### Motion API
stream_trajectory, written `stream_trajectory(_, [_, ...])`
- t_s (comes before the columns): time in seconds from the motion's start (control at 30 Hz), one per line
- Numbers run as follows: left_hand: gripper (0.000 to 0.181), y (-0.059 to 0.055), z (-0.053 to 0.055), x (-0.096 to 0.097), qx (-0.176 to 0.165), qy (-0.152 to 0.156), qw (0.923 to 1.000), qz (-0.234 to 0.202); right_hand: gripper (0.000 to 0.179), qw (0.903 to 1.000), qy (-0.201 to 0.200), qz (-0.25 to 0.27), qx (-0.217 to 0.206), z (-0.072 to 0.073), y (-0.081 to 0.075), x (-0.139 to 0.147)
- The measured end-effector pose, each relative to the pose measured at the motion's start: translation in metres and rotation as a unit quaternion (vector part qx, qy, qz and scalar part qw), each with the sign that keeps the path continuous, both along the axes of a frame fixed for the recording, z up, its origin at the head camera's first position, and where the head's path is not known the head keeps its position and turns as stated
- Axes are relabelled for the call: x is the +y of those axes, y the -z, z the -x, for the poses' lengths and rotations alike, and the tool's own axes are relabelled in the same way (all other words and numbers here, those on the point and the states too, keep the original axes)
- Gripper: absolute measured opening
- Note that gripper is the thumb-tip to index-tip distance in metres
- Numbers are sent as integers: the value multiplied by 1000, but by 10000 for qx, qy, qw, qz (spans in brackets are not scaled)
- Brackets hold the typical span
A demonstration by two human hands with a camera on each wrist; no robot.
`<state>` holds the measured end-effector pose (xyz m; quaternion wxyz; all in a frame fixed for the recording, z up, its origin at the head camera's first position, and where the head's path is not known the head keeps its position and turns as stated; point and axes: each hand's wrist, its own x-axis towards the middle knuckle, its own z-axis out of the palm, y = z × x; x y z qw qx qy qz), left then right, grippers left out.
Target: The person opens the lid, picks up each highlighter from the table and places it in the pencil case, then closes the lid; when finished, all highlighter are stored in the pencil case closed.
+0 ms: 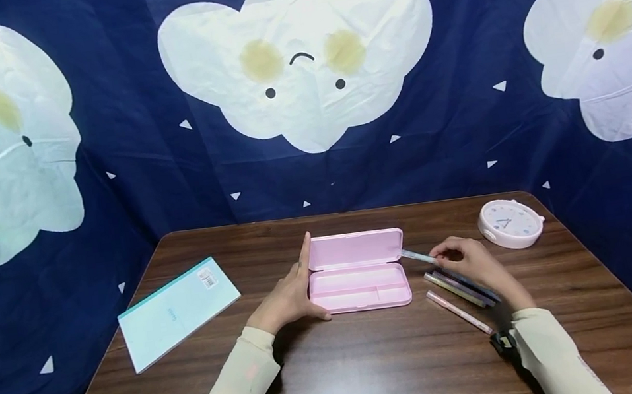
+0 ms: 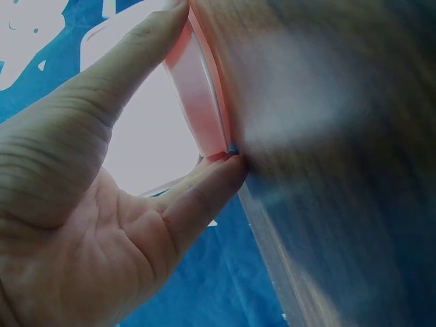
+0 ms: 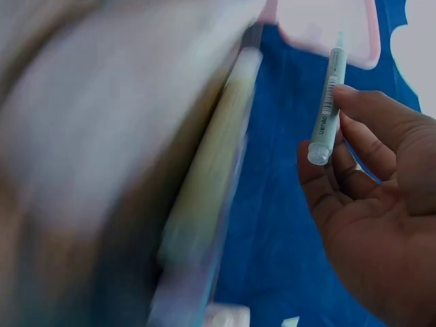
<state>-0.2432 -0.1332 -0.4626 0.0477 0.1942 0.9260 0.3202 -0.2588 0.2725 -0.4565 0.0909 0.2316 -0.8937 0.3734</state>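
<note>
An open pink pencil case lies on the table, its lid raised at the back and a divider in its tray. My left hand holds the case by its left end, thumb at the front corner and a finger up beside the lid. Pinched between the thumb and fingers of my right hand is a pale pen. The pen's far tip reaches the case's right side, near the hinge. Beneath the right hand lie several pens side by side, with a pink pen in front of them.
A pale blue notebook with a barcode sticker lies at the left. At the back right is a round white clock. A dark blue curtain with cloud faces surrounds the brown wooden table.
</note>
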Motion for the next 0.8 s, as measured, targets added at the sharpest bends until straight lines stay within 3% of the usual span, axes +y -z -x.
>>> stream_trajectory(0.1, [170, 0, 1, -1, 80, 134, 9997, -194, 7, 9998, -138, 52, -99, 4, -4, -16])
stream_trajectory(0.17, [170, 11, 8, -4, 265, 215, 9993, -175, 6, 9996, -217, 84, -148, 5, -5, -26])
stream_trajectory(0.33, [171, 11, 7, -5, 251, 200, 9994, -128, 7, 9986, -446, 138, -230, 5, -5, -50])
stream_trajectory(0.4, [171, 1, 0, -2, 74, 136, 9998, -154, 7, 9980, -541, 179, -284, 5, -4, -60])
stream_trajectory(0.6, [169, 1, 0, 0, 49, 14, 10000, 41, 8, 9952, -856, 254, -399, 12, 0, -91])
stream_trajectory(0.8, [169, -3, -2, 0, 23, 5, 10000, -31, 7, 9893, -1296, 375, -547, 19, 5, -118])
